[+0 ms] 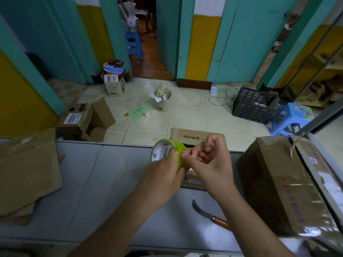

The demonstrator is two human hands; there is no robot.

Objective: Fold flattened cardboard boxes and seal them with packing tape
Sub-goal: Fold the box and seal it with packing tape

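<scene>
In the centre of the frame, above a grey table (111, 182), the left hand (163, 175) grips a roll of green packing tape (168, 153) from below, its fingers curled round the rim and one fingertip reaching into the white core. The right hand (207, 160) meets the roll from the right. Its thumb and forefinger are pressed together on the green outer face, and its other fingers are curled above. Whether a loose tape end lies between them cannot be told.

Just behind the hands is a cardboard box (193, 136) printed with dark characters, mostly hidden by them. At the left edge of the frame, flattened cardboard sheets (27, 173) lie stacked on the table. At the right, a large taped carton (282, 182) stands on it. A curved knife with a wooden handle (209, 214) lies on the table at lower centre, partly under the right forearm.

On the tiled floor beyond are an open carton (83, 119) at the left, a green paper sheet (140, 112), a full waste bin (163, 101), a black plastic crate (254, 106) and a blue stool (291, 117).
</scene>
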